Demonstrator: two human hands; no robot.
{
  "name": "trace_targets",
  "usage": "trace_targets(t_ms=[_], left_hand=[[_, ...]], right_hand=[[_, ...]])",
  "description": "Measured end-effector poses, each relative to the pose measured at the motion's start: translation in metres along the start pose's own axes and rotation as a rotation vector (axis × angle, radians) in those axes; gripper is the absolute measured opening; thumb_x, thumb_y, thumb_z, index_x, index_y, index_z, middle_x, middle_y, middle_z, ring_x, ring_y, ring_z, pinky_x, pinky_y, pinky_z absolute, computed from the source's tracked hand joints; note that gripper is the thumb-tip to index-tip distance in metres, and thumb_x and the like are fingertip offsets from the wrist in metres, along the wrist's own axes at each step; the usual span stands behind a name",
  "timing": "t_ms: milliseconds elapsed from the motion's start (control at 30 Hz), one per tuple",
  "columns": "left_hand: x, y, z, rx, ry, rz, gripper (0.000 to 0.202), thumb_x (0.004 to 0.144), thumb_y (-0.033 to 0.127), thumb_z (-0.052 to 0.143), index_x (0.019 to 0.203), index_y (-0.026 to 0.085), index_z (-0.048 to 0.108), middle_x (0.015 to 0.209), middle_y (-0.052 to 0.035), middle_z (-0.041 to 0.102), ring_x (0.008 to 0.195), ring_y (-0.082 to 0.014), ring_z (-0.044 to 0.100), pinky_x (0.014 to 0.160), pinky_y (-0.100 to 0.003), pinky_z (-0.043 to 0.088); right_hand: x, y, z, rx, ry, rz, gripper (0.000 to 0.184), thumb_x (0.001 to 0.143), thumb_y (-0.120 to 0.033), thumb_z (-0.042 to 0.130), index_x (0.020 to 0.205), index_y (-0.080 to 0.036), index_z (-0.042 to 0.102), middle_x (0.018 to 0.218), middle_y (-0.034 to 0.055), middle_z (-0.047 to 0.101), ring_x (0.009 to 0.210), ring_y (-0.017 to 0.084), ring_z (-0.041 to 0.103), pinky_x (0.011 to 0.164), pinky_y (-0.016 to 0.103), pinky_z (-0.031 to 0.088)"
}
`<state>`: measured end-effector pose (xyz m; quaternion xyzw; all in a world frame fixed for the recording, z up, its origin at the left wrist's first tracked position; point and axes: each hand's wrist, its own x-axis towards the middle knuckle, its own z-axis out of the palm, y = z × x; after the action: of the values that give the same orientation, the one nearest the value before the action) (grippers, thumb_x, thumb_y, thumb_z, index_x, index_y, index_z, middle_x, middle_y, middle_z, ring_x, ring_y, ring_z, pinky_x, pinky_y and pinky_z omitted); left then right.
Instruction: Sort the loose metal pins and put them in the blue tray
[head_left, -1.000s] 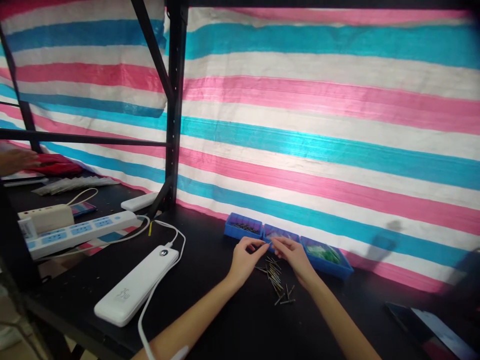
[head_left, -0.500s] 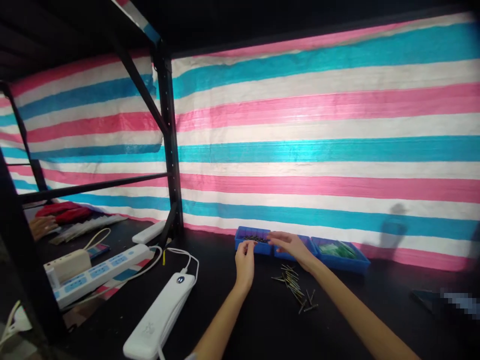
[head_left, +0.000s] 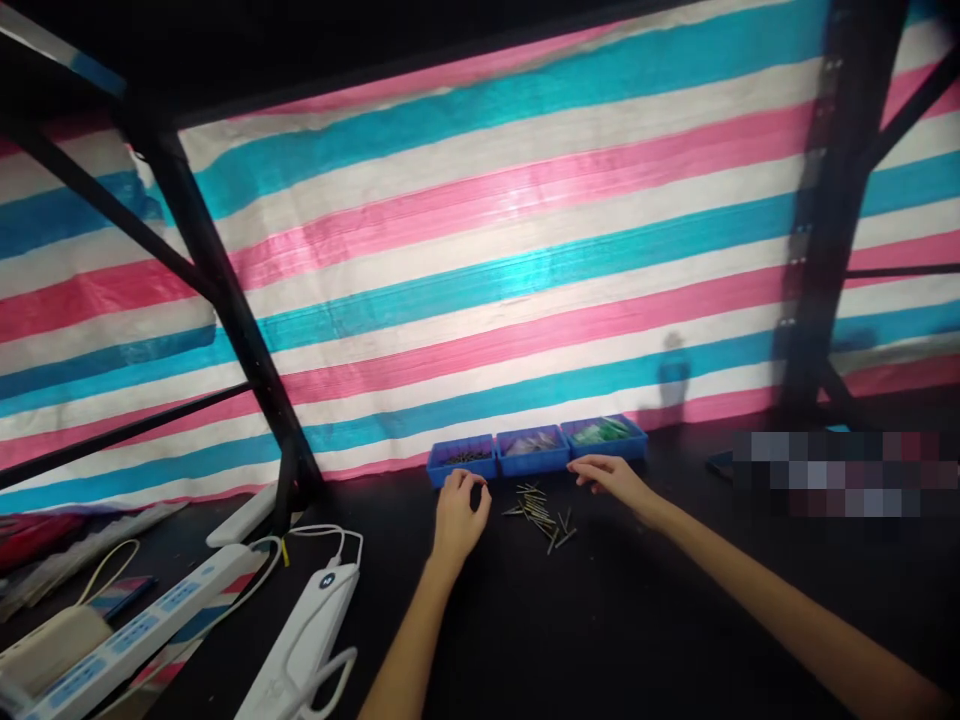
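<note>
My left hand (head_left: 459,515) is in front of the left blue bin (head_left: 435,474), its thumb and index finger curled together in a pinch. Anything between those fingertips is too small to make out. Small dark metal pieces (head_left: 466,457) lie in that bin. Just before the right blue bin (head_left: 636,446), my right hand (head_left: 616,482) reaches inward with its fingers stretched out and nothing visible in them. Between the hands, on the black tabletop (head_left: 517,620), lies a loose pile of thin screw-like metal pieces (head_left: 536,512).
The middle blue bin (head_left: 534,463) holds clear plastic pieces; green-tinted plastic packets (head_left: 604,430) fill the right one. At left are a white power bank (head_left: 300,640) with cable, a power strip (head_left: 135,635) and a black shelf post (head_left: 247,350). A striped sheet (head_left: 525,250) hangs behind.
My view has turned right and tilted. My right hand has left the left and middle bins for the front of the right one. My left hand has drawn slightly back from the left bin.
</note>
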<state>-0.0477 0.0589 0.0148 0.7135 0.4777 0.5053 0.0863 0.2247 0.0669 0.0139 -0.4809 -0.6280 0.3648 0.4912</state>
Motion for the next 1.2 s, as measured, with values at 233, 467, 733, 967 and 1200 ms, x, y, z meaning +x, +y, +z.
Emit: trace_targets(t_ms=[233, 467, 733, 967, 1200], left_hand=[[-0.017, -0.011, -0.005, 0.415, -0.081, 0.083, 0.018, 0.081, 0.025, 0.043, 0.082, 0.020, 0.060, 0.088, -0.0038, 0.059, 0.080, -0.0177, 0.057, 0.074, -0.031, 0.042], [-0.041, 0.010, 0.001, 0.530, -0.138, 0.107, 0.015, 0.082, 0.026, 0.043, 0.085, 0.020, 0.057, 0.097, -0.0049, 0.059, 0.096, -0.0205, 0.053, 0.086, -0.036, 0.034], [-0.058, 0.027, -0.011, 0.578, -0.214, 0.164, 0.017, 0.083, 0.025, 0.041, 0.087, 0.019, 0.057, 0.101, -0.0063, 0.057, 0.094, -0.0199, 0.054, 0.084, -0.034, 0.034], [-0.061, 0.050, 0.012, 0.559, -0.309, 0.236, 0.018, 0.084, 0.026, 0.039, 0.087, 0.021, 0.057, 0.092, -0.0026, 0.057, 0.080, -0.0152, 0.055, 0.075, -0.028, 0.038], [-0.071, 0.059, 0.031, 0.517, -0.273, 0.170, 0.017, 0.082, 0.024, 0.040, 0.090, 0.021, 0.056, 0.092, -0.0032, 0.058, 0.088, -0.0181, 0.053, 0.077, -0.031, 0.039]], right_hand=[[-0.028, 0.018, -0.009, -0.440, 0.175, -0.336, 0.027, 0.081, -0.033, 0.045, 0.081, -0.016, 0.065, 0.081, 0.0065, 0.065, 0.065, 0.015, 0.058, 0.053, 0.024, 0.042], [-0.047, 0.014, -0.010, -0.811, -0.108, -0.484, 0.022, 0.078, -0.025, 0.050, 0.095, -0.017, 0.061, 0.095, 0.0063, 0.062, 0.088, 0.019, 0.057, 0.081, 0.029, 0.040], [-0.051, -0.002, -0.011, -0.957, -0.271, -0.453, 0.021, 0.080, -0.022, 0.048, 0.095, -0.018, 0.063, 0.097, 0.0079, 0.063, 0.086, 0.020, 0.058, 0.073, 0.027, 0.041], [-0.051, -0.009, 0.002, -0.995, -0.273, -0.504, 0.032, 0.082, -0.022, 0.050, 0.114, -0.023, 0.056, 0.112, 0.0063, 0.059, 0.094, 0.019, 0.057, 0.077, 0.028, 0.040], [-0.042, 0.004, 0.022, -0.832, -0.288, -0.596, 0.028, 0.090, -0.020, 0.040, 0.102, -0.026, 0.064, 0.105, 0.0031, 0.066, 0.111, 0.019, 0.049, 0.088, 0.032, 0.036]])
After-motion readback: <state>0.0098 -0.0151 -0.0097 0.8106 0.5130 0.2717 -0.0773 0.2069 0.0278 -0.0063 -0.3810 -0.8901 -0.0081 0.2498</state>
